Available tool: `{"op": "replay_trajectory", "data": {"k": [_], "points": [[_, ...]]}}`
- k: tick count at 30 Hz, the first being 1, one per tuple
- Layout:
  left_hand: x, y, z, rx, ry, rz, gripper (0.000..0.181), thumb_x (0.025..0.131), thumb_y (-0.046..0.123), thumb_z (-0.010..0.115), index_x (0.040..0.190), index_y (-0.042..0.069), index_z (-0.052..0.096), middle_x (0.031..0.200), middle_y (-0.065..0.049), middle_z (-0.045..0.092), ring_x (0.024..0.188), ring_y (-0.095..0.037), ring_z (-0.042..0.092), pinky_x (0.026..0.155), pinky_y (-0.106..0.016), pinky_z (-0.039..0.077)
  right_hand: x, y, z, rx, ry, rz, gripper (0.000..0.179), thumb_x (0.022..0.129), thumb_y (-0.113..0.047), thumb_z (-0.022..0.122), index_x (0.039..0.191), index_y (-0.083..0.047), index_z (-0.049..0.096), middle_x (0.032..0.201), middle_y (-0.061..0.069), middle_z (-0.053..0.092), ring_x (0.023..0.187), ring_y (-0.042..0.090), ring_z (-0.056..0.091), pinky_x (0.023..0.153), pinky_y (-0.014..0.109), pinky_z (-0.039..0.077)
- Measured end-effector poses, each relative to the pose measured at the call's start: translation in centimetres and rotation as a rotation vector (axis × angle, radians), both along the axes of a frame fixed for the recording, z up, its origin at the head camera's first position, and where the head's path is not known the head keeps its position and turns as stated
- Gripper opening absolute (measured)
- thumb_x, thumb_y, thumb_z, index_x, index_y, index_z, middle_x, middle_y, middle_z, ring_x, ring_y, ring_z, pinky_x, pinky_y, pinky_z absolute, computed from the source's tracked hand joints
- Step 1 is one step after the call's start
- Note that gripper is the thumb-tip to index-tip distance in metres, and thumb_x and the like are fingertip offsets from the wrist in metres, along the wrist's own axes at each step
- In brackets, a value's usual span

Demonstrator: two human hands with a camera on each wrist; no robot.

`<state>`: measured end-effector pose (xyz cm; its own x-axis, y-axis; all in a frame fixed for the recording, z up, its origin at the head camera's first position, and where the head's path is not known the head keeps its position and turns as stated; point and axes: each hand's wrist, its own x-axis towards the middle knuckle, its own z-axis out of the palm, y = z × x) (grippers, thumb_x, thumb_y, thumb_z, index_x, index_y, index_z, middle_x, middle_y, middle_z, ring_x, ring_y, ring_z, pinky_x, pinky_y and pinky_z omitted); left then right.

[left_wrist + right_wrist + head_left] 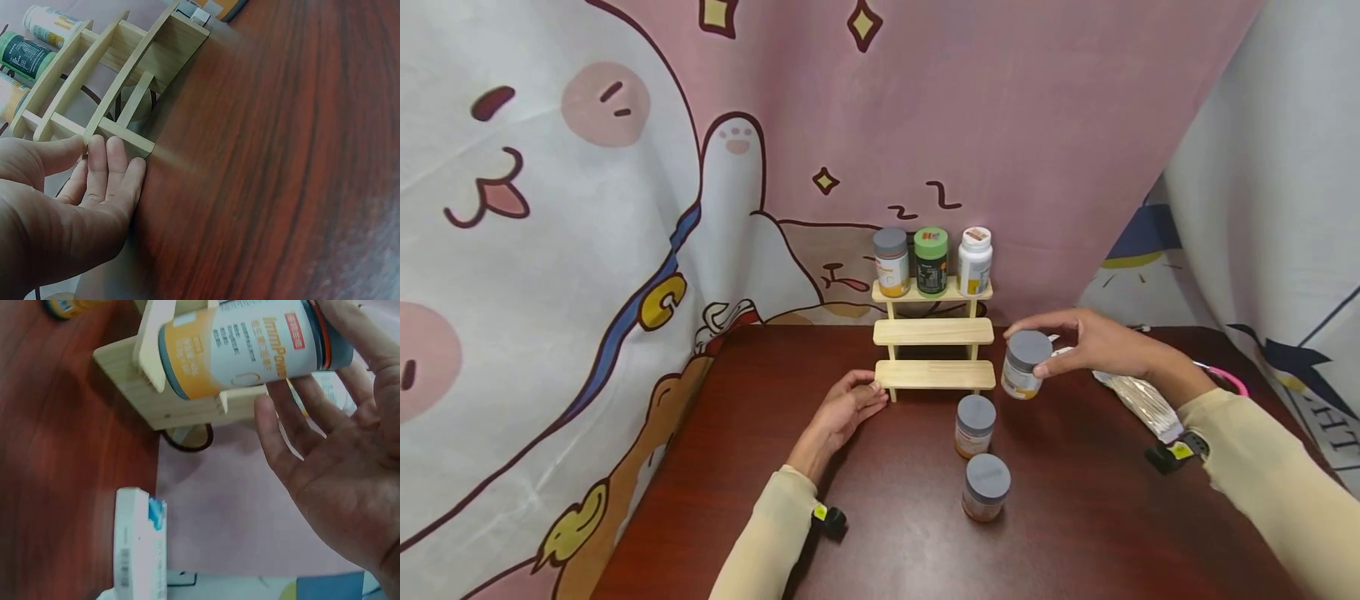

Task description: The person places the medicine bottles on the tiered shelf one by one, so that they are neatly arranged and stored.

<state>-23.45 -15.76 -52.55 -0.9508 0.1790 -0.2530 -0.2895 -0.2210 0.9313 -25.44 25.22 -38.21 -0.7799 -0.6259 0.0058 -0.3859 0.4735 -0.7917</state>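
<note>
My right hand (1101, 348) grips a supplement bottle (1022, 379) by its grey lid, just right of a three-step wooden display rack (933, 332). In the right wrist view this bottle (250, 347) has a white and orange label and overlaps the rack's end. My left hand (841, 414) pinches the left end of the rack's lowest step between thumb and fingers. Along the top step stand a grey-lidded bottle (892, 265), a green-lidded bottle (932, 265) and a white bottle (975, 265). Two more grey-lidded bottles (975, 429) (986, 490) stand on the table before the rack.
The dark red-brown wooden table (880, 533) backs onto a printed pink and white curtain (1015, 117). A pale, crinkled packet (1146, 406) lies under my right forearm. In the right wrist view a white box (132, 544) lies near the curtain.
</note>
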Motion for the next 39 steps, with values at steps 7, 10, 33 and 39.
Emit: {"op": "replay_trajectory", "data": {"k": [7, 10, 33, 39], "points": [[0.0, 0.0, -0.1, 0.0, -0.006, -0.012, 0.03, 0.106, 0.002, 0.057, 0.135, 0.0, 0.051, 0.099, -0.004, 0.066, 0.097, -0.017, 0.071, 0.111, -0.043, 0.057, -0.9, -2.2, 0.8, -0.058, -0.011, -0.033, 0.061, 0.085, -0.023, 0.09, 0.141, -0.019, 0.065, 0.131, 0.004, 0.072, 0.113, 0.014, 0.07, 0.089, 0.033, 0.063], [0.0, 0.0, -0.1, -0.001, -0.008, -0.014, 0.029, 0.106, 0.002, 0.057, 0.135, 0.0, 0.052, 0.099, -0.004, 0.066, 0.098, -0.018, 0.071, 0.112, -0.044, 0.056, -1.2, -3.3, 1.1, -0.055, -0.024, -0.041, 0.062, 0.086, -0.025, 0.09, 0.142, -0.018, 0.064, 0.129, 0.006, 0.073, 0.11, 0.019, 0.07, 0.084, 0.036, 0.064], [0.0, 0.0, 0.0, 0.022, -0.027, -0.013, 0.028, 0.106, 0.003, 0.057, 0.134, 0.002, 0.052, 0.099, -0.003, 0.066, 0.095, -0.014, 0.072, 0.109, -0.039, 0.057, -4.5, -11.8, 4.0, 0.026, 0.109, -0.098, 0.056, 0.089, -0.025, 0.088, 0.139, -0.017, 0.066, 0.134, 0.007, 0.072, 0.129, 0.031, 0.067, 0.109, 0.054, 0.055], [0.0, -0.2, 0.1, 0.031, -0.044, -0.015, 0.026, 0.106, 0.003, 0.057, 0.131, 0.004, 0.053, 0.098, -0.002, 0.066, 0.093, -0.013, 0.072, 0.106, -0.035, 0.059, -5.0, -14.0, 4.7, 0.077, 0.104, -0.083, 0.057, 0.088, -0.02, 0.088, 0.14, -0.013, 0.066, 0.13, 0.009, 0.074, 0.121, 0.029, 0.07, 0.102, 0.048, 0.058]]}}
